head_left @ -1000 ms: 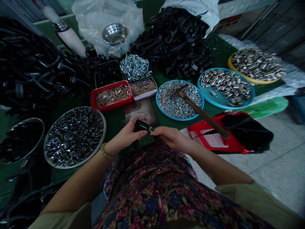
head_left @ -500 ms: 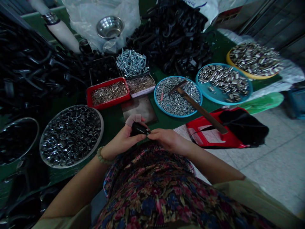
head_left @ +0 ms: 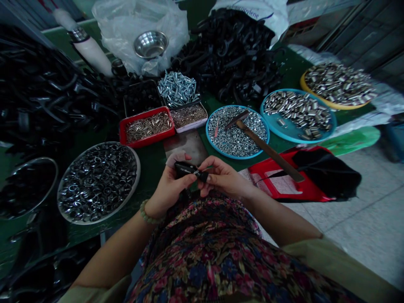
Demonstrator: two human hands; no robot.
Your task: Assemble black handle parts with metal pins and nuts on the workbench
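Left hand (head_left: 170, 185): curled shut around a small black part (head_left: 185, 169), thumb on its near side, fingers over the top; one fingertip wears a pale cover; bead bracelet (head_left: 147, 215) at the wrist. Right hand (head_left: 222, 179): thumb and fingertips pinched on the right end of the same part, where a bright metal bit shows, too small to identify. The part is held in the air between both hands, above the lap and the near edge of the green surface (head_left: 151, 158). Just beyond the hands: a flat grey metal plate (head_left: 186, 142) lying on the surface. Far of the plate: red tray (head_left: 147, 126) of thin metal pins, white tray (head_left: 189, 115) of finer pieces beside it on the right, a heap of silver bolts (head_left: 177, 88) behind. Right of the plate: blue dish (head_left: 211, 142) of nuts, with a hammer (head_left: 265, 145) resting across it, handle pointing near-right. Farther right: teal dish (head_left: 284, 134) and yellow dish (head_left: 318, 101), both of short metal sleeves. Left: round pan (head_left: 136, 166) filled with dark metal rings. Far: piles of black parts (head_left: 230, 54), a steel bowl (head_left: 150, 43) on a clear plastic bag (head_left: 123, 25). Near right, on the floor: red stool (head_left: 284, 183) with black cloth (head_left: 328, 172) on it.
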